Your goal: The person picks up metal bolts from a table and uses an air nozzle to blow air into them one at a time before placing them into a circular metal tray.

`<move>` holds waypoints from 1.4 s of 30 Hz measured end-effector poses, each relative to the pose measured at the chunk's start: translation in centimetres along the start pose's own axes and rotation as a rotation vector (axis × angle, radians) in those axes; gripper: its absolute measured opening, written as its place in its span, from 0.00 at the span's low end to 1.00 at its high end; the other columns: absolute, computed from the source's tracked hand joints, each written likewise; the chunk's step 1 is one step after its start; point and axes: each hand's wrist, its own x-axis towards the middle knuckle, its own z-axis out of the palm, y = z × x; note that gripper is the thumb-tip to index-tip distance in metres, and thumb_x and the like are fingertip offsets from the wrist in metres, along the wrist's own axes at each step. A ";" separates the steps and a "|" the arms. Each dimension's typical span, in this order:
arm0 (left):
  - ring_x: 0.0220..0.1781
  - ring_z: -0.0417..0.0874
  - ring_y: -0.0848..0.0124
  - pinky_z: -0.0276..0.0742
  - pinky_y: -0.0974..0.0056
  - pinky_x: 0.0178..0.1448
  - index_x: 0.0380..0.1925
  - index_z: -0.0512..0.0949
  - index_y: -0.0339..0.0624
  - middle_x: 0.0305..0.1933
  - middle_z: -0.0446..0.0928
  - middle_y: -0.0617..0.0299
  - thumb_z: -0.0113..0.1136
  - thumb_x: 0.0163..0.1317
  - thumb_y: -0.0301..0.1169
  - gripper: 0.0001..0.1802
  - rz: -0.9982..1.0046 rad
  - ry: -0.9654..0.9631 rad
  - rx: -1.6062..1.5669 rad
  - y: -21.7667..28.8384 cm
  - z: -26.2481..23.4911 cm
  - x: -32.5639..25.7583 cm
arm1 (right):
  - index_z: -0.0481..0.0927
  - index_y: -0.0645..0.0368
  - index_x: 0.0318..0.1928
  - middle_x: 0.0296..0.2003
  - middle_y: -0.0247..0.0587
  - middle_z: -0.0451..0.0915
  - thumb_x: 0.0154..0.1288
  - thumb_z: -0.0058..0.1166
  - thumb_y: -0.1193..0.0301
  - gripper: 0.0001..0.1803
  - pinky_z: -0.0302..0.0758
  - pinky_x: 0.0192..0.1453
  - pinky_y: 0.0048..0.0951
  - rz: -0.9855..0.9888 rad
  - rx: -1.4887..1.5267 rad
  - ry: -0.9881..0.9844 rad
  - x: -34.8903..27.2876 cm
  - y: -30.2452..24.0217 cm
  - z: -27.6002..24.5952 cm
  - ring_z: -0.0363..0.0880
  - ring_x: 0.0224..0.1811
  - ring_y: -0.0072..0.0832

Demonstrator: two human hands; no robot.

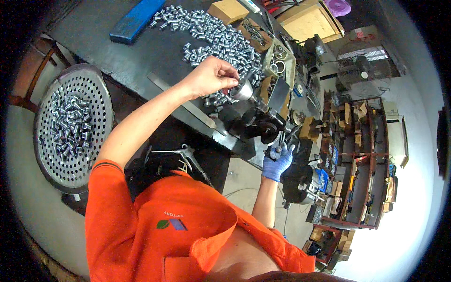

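Observation:
My left hand (212,77) is bare. Its thumb and fingers are pinched together beside the round metal chuck (242,90) of a small bench lathe (263,120); whatever sits between the fingertips is too small to make out. Close behind the hand, a large pile of short silvery metal fittings (221,40) covers the bench. Lower and to the right, my right hand (278,162) wears a blue-grey glove. Its fingers curl round a dark handle (274,152) at the lathe's near right end.
On the left, a perforated round metal stool (44,136) bears more fittings. A blue bar (134,21) lies on the dark bench (103,51). An air gun (185,152) hangs below the front edge. Shelves (345,188) and a fan (363,70) stand right.

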 end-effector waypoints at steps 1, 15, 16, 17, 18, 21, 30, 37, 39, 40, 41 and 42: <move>0.23 0.77 0.78 0.73 0.73 0.28 0.32 0.78 0.30 0.25 0.78 0.60 0.58 0.54 0.21 0.06 -0.020 0.021 0.002 -0.2 0.0 0.0 | 0.73 0.61 0.30 0.15 0.32 0.68 0.63 0.45 0.50 0.24 0.49 0.10 0.17 -0.014 -0.019 -0.040 0.0 -0.4 -0.2 0.53 0.08 0.17; 0.29 0.77 0.77 0.74 0.72 0.34 0.34 0.76 0.31 0.28 0.77 0.62 0.57 0.53 0.20 0.07 -0.030 -0.058 0.016 -0.1 -0.1 0.1 | 0.73 0.60 0.26 0.12 0.31 0.67 0.60 0.50 0.50 0.23 0.49 0.09 0.17 -0.014 -0.085 -0.006 -1.0 -1.9 1.5 0.54 0.07 0.18; 0.29 0.77 0.77 0.74 0.72 0.34 0.34 0.76 0.31 0.29 0.77 0.62 0.57 0.53 0.19 0.07 -0.014 -0.073 0.024 -0.2 -0.1 0.2 | 0.73 0.60 0.26 0.12 0.31 0.67 0.60 0.50 0.50 0.23 0.48 0.09 0.17 -0.024 -0.103 0.015 -0.9 -2.1 1.5 0.54 0.07 0.18; 0.30 0.77 0.77 0.74 0.72 0.35 0.34 0.76 0.31 0.29 0.77 0.62 0.56 0.53 0.19 0.07 0.002 -0.086 0.034 -0.2 -0.3 0.2 | 0.76 0.61 0.27 0.12 0.34 0.70 0.64 0.43 0.49 0.26 0.53 0.09 0.18 0.028 -0.082 -0.050 -0.8 -2.7 1.8 0.56 0.06 0.18; 0.30 0.77 0.77 0.74 0.72 0.35 0.34 0.75 0.31 0.30 0.77 0.62 0.56 0.53 0.19 0.07 0.018 -0.099 0.045 -0.3 -0.4 0.3 | 0.76 0.61 0.27 0.12 0.33 0.69 0.63 0.43 0.49 0.26 0.51 0.09 0.17 0.004 -0.101 -0.107 -0.8 -3.2 2.0 0.55 0.07 0.18; 0.31 0.78 0.77 0.75 0.71 0.36 0.34 0.75 0.31 0.30 0.77 0.62 0.56 0.52 0.18 0.08 0.012 -0.094 0.044 -0.1 -0.4 0.3 | 0.76 0.61 0.26 0.11 0.29 0.63 0.64 0.42 0.48 0.27 0.51 0.09 0.16 -0.107 -0.156 -0.136 -0.7 -4.7 3.8 0.52 0.07 0.17; 0.20 0.74 0.78 0.72 0.71 0.27 0.25 0.76 0.31 0.19 0.74 0.62 0.53 0.62 0.32 0.13 -0.060 -0.018 0.214 -0.2 -0.5 -0.1 | 0.76 0.61 0.26 0.11 0.30 0.64 0.58 0.51 0.47 0.26 0.46 0.09 0.17 -0.155 -0.090 -0.109 7.4 -5.2 7.0 0.50 0.07 0.17; 0.23 0.78 0.75 0.74 0.70 0.28 0.31 0.77 0.29 0.24 0.78 0.58 0.55 0.59 0.27 0.09 -0.090 -0.040 0.068 0.0 -0.2 0.0 | 0.74 0.55 0.28 0.17 0.31 0.71 0.64 0.44 0.50 0.21 0.65 0.20 0.22 0.031 -0.092 -0.330 13.8 -1.2 0.8 0.67 0.15 0.23; 0.24 0.78 0.75 0.74 0.70 0.29 0.31 0.77 0.29 0.25 0.78 0.58 0.56 0.58 0.25 0.07 -0.096 -0.037 0.074 0.1 -0.2 0.0 | 0.74 0.55 0.31 0.21 0.32 0.74 0.65 0.44 0.54 0.18 0.69 0.23 0.23 0.047 -0.033 -0.338 14.0 0.7 -0.6 0.72 0.20 0.23; 0.24 0.78 0.75 0.74 0.70 0.29 0.31 0.77 0.29 0.25 0.78 0.58 0.56 0.58 0.24 0.07 -0.102 -0.022 0.078 0.1 -0.3 -0.1 | 0.74 0.55 0.33 0.20 0.31 0.73 0.65 0.43 0.55 0.17 0.67 0.18 0.21 0.012 -0.059 -0.199 10.3 2.2 2.3 0.69 0.17 0.20; 0.24 0.78 0.75 0.74 0.71 0.29 0.31 0.77 0.29 0.25 0.78 0.58 0.56 0.57 0.23 0.06 -0.104 -0.021 0.079 0.2 -0.2 0.0 | 0.74 0.55 0.34 0.20 0.31 0.72 0.66 0.42 0.56 0.16 0.65 0.16 0.20 -0.021 -0.066 -0.116 9.2 2.4 2.0 0.68 0.17 0.19; 0.24 0.78 0.75 0.74 0.71 0.30 0.31 0.77 0.29 0.25 0.78 0.58 0.56 0.57 0.23 0.06 -0.106 -0.023 0.089 0.5 -0.1 0.0 | 0.73 0.56 0.35 0.20 0.31 0.72 0.66 0.42 0.57 0.15 0.63 0.13 0.19 -0.053 -0.076 -0.033 8.0 2.7 1.8 0.67 0.16 0.17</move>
